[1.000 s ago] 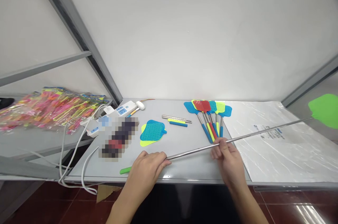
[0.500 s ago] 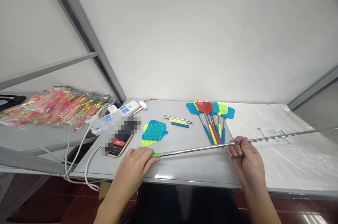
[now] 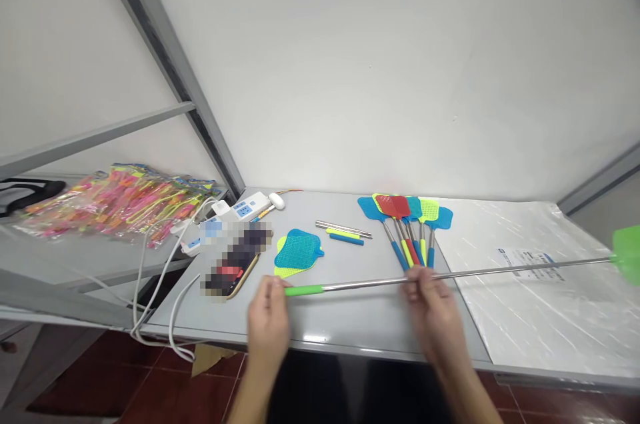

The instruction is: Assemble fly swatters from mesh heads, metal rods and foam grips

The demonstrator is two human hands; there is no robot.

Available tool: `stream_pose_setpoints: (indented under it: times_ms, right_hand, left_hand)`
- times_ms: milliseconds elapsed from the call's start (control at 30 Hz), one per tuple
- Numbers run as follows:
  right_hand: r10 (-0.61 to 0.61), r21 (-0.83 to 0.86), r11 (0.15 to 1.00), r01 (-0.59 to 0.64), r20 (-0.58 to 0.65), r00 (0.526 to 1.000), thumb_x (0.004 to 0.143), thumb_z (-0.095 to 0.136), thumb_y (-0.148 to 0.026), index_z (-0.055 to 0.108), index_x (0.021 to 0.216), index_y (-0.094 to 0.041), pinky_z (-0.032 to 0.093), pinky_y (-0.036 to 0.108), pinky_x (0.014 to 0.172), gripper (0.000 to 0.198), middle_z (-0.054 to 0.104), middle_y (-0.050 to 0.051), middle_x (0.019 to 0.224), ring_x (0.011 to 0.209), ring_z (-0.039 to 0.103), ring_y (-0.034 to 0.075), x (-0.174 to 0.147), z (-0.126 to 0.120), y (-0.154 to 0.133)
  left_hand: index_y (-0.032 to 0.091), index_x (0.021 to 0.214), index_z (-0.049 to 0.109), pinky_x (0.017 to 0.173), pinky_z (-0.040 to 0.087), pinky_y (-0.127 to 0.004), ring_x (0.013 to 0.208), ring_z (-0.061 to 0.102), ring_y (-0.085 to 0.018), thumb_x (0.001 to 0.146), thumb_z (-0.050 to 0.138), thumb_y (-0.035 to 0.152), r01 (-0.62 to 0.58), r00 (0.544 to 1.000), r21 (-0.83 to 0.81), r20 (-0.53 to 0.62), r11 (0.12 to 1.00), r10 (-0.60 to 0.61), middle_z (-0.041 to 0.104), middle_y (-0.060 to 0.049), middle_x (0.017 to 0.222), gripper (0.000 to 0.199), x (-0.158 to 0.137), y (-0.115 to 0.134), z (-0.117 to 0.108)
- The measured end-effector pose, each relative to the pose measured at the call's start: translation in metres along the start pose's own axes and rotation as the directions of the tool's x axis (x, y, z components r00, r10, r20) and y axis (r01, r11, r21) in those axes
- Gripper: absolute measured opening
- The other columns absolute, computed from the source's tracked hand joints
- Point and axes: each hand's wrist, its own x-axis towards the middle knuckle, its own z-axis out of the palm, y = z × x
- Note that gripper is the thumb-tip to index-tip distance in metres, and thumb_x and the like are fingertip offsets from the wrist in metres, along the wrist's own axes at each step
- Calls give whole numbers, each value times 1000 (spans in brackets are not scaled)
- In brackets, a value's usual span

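A long telescopic fly swatter (image 3: 365,283) stretches across the front of the table, its green grip at the left and its green paddle at the far right edge of the view. My left hand (image 3: 270,314) is closed on the end of the green grip. Around the metal shaft, near its middle, the fingers of my right hand (image 3: 433,301) are closed, slightly blurred. Just beyond that hand lies a fan of assembled fly swatters (image 3: 395,205) with blue, yellow and red paddles. Loose blue and yellow swatter heads (image 3: 299,249) overlap left of centre.
Metal rods and coloured grip sleeves (image 3: 345,239) lie mid-table. A phone (image 3: 240,261), partly pixelated, and power strips (image 3: 245,209) with white cables are at the left. Bagged colourful items (image 3: 130,201) fill the left shelf. A white plastic-wrapped sheet (image 3: 530,317) covers the right side.
The swatter has shifted left, bringing its green paddle into view. My left hand now holds the grip's end, showing more green. My right hand has moved left too. The view has shifted slightly.
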Motion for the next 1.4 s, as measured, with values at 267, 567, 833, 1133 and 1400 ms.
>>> stream_pose_setpoints:
  times_ms: [267, 567, 833, 1133, 1400]
  right_hand:
    - [140, -95, 987, -132, 87, 986, 79, 70, -44, 70, 85, -19, 36, 29, 59, 25, 41, -3, 62, 57, 38, 11, -5, -3, 5]
    - [-75, 135, 985, 109, -241, 968, 86, 63, -36, 59, 73, -19, 29, 22, 47, 22, 23, -9, 54, 47, 20, 8, 31, -39, -30]
    - [156, 10, 988, -156, 8, 988, 90, 55, -47, 67, 104, -18, 31, 26, 54, 34, 32, -5, 57, 54, 31, 10, -17, 17, 25]
    - [163, 316, 934, -165, 33, 986, 86, 60, -50, 49, 68, -20, 27, 22, 48, 37, 23, -8, 58, 49, 19, 8, 11, -17, -3]
    - [-59, -150, 988, 41, -120, 991, 78, 71, -47, 57, 75, -20, 35, 26, 51, 30, 52, -3, 61, 52, 44, 11, 7, 2, -1]
  left_hand:
    - [19, 74, 51, 48, 35, -18, 51, 39, -8, 91, 50, 49, 78, 993, -250, -66, 965, -98, 43, 5, 62, 35, -5, -7, 0]
    - [19, 73, 49, 47, 43, -17, 52, 47, -7, 88, 54, 46, 79, 903, -309, -381, 948, -199, 49, 5, 69, 32, 24, -24, -37]
    - [19, 75, 47, 45, 41, -18, 48, 45, -5, 91, 51, 48, 112, 966, -378, -175, 919, -190, 50, 5, 74, 33, -4, -15, 11]
    - [19, 74, 48, 41, 38, -20, 40, 39, -5, 87, 56, 47, 101, 922, -426, -300, 899, -245, 44, 8, 59, 31, 28, -35, -38]
    - [19, 74, 48, 41, 39, -20, 42, 43, -6, 88, 56, 46, 133, 903, -427, -320, 895, -287, 46, 7, 62, 31, 11, -17, -7]
